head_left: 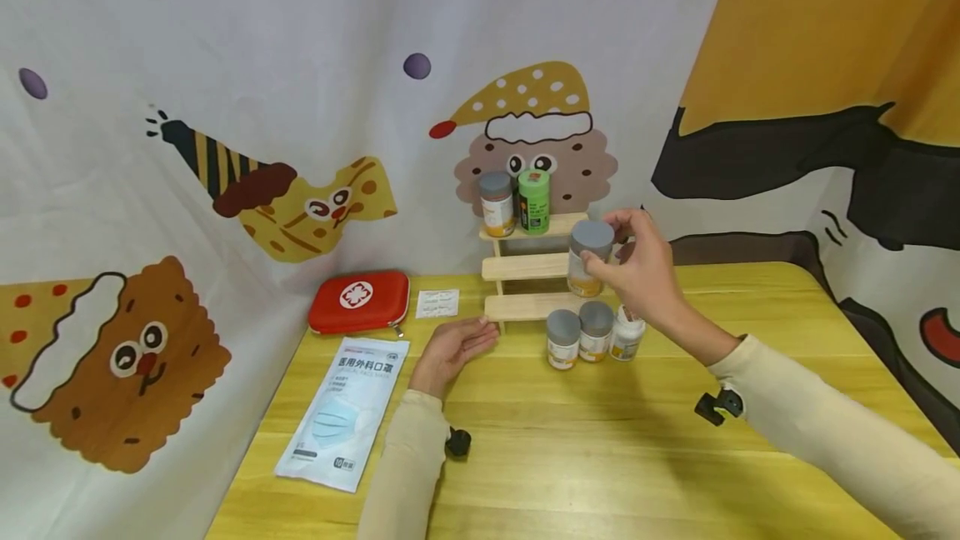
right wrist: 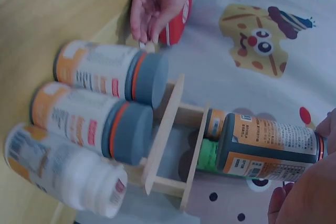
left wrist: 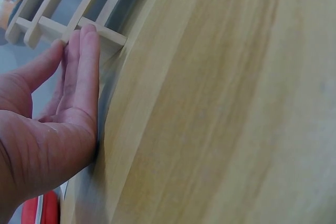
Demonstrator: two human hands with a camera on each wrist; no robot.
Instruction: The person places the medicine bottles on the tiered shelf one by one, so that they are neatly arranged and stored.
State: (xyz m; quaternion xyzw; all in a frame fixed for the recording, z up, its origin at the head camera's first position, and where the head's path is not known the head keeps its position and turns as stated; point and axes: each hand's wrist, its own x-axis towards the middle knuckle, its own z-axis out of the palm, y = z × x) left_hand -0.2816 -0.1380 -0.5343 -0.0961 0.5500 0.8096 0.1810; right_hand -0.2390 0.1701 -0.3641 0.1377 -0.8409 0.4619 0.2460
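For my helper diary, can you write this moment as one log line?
right fingers: holding gray-lidded bottle | left fingers: at rack, lower left | rack top: two bottles | table: three bottles

Beige sleeves (head_left: 832, 432), black wristpieces (head_left: 459, 442), probably cameras

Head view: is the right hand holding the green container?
No, the green container stands on the rack's top tier; the right hand grips a grey-lidded jar.

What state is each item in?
Held bottle: lidded, in right hand
Left table bottle: lidded, upright
Middle table bottle: lidded, upright
White bottle: capped, upright
Orange-labelled shelf bottle: lidded, upright
Green bottle: capped, upright
Rack: standing
Red case: closed
Mask packet: flat, seal unclear
Paper slip: flat
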